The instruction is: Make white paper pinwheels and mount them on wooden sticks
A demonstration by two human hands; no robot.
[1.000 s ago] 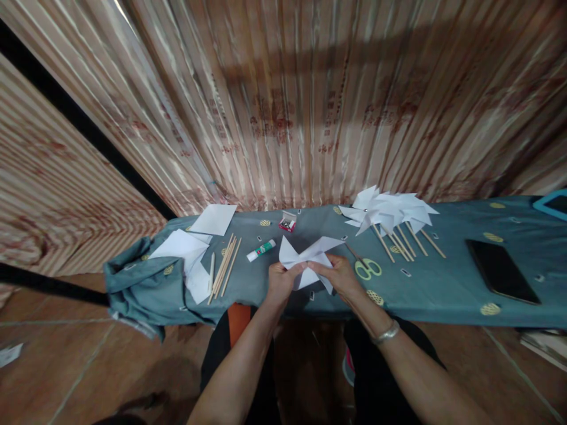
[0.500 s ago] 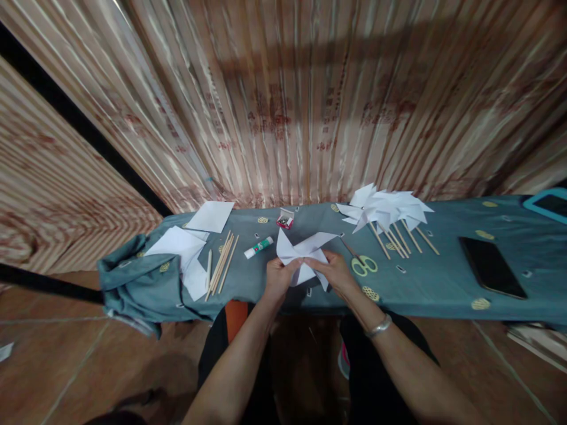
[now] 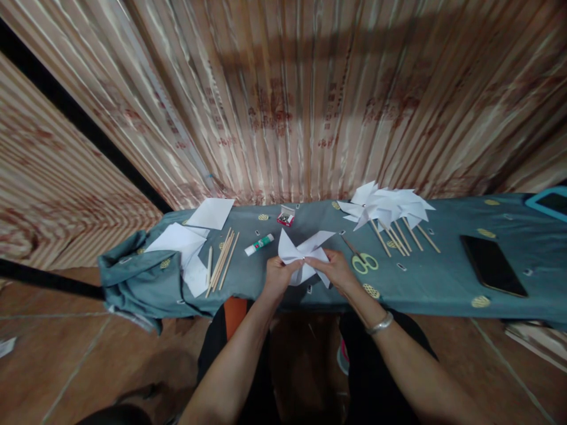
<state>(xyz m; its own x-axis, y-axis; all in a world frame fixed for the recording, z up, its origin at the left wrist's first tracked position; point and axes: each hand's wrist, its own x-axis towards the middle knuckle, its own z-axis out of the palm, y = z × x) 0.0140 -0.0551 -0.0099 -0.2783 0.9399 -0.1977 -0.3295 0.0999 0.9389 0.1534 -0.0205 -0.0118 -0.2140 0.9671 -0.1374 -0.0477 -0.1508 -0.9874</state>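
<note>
Between my two hands is a white paper pinwheel point(image 3: 293, 252) with folded blades and a small shiny pin head at its centre. My left hand point(image 3: 280, 274) grips its left side, the thumb reaching toward the middle. On the other side my right hand point(image 3: 333, 270) pinches the paper, its thumb close to the pin. The fingers beneath the paper are hidden. A green-and-white glue stick point(image 3: 259, 244) lies to the left of the pinwheel, and a small open box of pins point(image 3: 286, 216) is behind it. Scissors with yellow-green handles point(image 3: 364, 262) rest just right of my right hand.
Several pinwheels on sticks point(image 3: 390, 209) lie together at the back right. A black phone point(image 3: 492, 265) and a blue-framed device point(image 3: 547, 203) are further right. At left are wooden sticks point(image 3: 224, 260), a white pencil-like stick point(image 3: 209, 265) and white paper sheets point(image 3: 177, 241) on the green cloth point(image 3: 425, 283).
My thumbs have parted slightly, and the shiny pin head now shows at the pinwheel's centre. Both hands keep their hold in nearly the same place.
</note>
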